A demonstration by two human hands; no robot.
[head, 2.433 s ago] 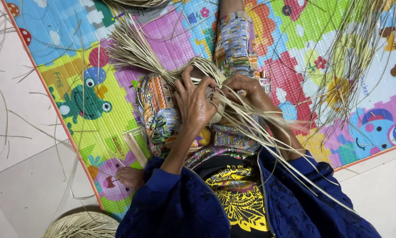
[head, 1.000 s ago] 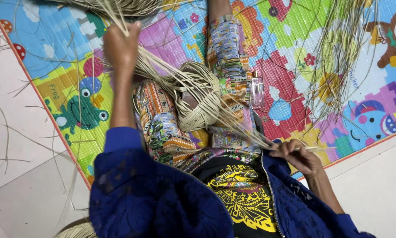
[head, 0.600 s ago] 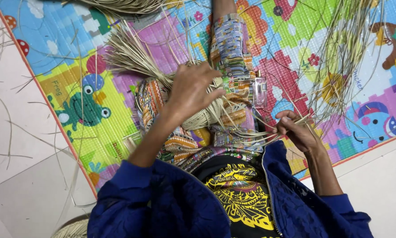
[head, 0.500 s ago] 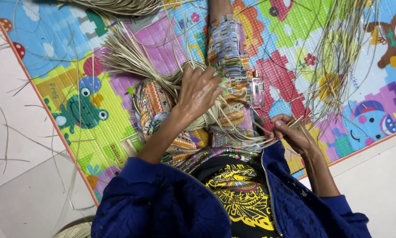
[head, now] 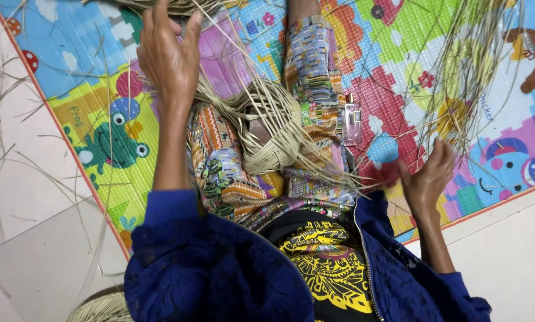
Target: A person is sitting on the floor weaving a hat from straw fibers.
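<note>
Colourful foam play mat (head: pixel 100 119) with cartoon animals covers most of the frame, and pale floor tiles (head: pixel 29 250) show in the lower left and lower right corners. Loose thin reeds lie scattered over the tiles at the left edge, and a dense bunch of the same dry strands (head: pixel 464 65) spreads over the mat in the upper right.

At the centre of the frame, a half-woven round basket (head: pixel 270 128) rests on the person's lap, on trousers with a busy patchwork pattern (head: pixel 220 173). Its rim is coiled tight and many unwoven strands stick out from it, some going up to the upper left and others fanning down to the right. A small clear bottle (head: pixel 352 119) lies on the mat just right of the leg.

The left hand (head: pixel 167 53) is raised in the upper left of the frame, well above the basket. Its fingers are spread rather wide, and several long strands (head: pixel 220 30) pass by the palm and fingers; I cannot tell if it really grips them or only touches them. The right hand (head: pixel 427 179) is in the right middle of the frame, apart from the basket, with the fingers loosely curled. Thin strand ends from the basket reach to its fingertips, and it seems to pinch one or two of them lightly.

The person wears a dark blue jacket (head: pixel 220 280) over a black shirt with a yellow print. Another woven piece (head: pixel 100 309) shows partly at the lower left edge.
</note>
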